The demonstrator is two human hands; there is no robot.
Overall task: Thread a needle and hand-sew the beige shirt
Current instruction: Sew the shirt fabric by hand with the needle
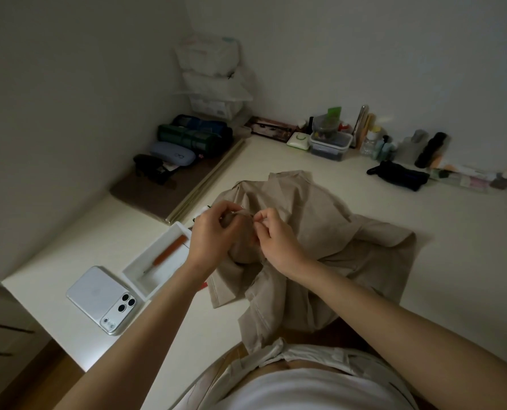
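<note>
The beige shirt [320, 232] lies crumpled on the white table [453, 247], one end hanging over the front edge toward my lap. My left hand [213, 232] holds a raised fold of the shirt, fingers curled round the cloth. My right hand [273, 235] is just to its right, thumb and forefinger pinched together at the fold's edge. The needle and thread are too small to make out between the fingertips. Both hands are above the shirt's left part.
A white tray [139, 273] with an orange-handled tool [169, 253] sits left of the shirt. A white phone [104, 300] lies near the front left corner. Pencil cases [193, 137], stacked boxes [213, 78], bottles [376, 143] and a black pouch [400, 176] line the back.
</note>
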